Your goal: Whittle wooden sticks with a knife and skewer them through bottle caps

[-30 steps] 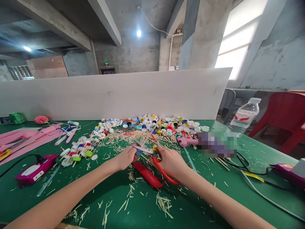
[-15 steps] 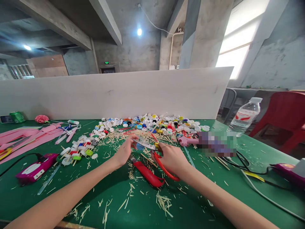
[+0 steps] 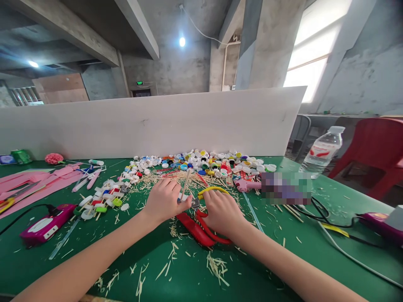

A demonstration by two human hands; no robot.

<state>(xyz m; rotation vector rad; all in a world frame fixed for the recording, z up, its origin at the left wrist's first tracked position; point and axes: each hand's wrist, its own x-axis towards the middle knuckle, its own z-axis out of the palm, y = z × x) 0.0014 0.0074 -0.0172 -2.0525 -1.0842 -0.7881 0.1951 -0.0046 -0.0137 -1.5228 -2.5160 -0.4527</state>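
Note:
My left hand [image 3: 165,198] is closed around a thin wooden stick [image 3: 186,184] that points up, with something white beside its fingertips. My right hand [image 3: 222,209] grips scissors [image 3: 195,203] with one red and one yellow handle loop. The scissor blades reach toward my left thumb and are mostly hidden behind it. Below both hands a red utility knife [image 3: 197,230] lies on the green table [image 3: 176,277], its front end covered by my left hand.
Bottle caps [image 3: 204,161] are heaped along the white board [image 3: 151,130]. Capped sticks [image 3: 100,199] and a purple power strip [image 3: 47,224] lie left. A pink glue gun [image 3: 248,185], cables and a water bottle [image 3: 323,151] stand right. Wood slivers litter the table.
My left hand has turned palm down and come closer to my right. The scissors' long blades, visible before, are now mostly covered, and the stick stands more upright.

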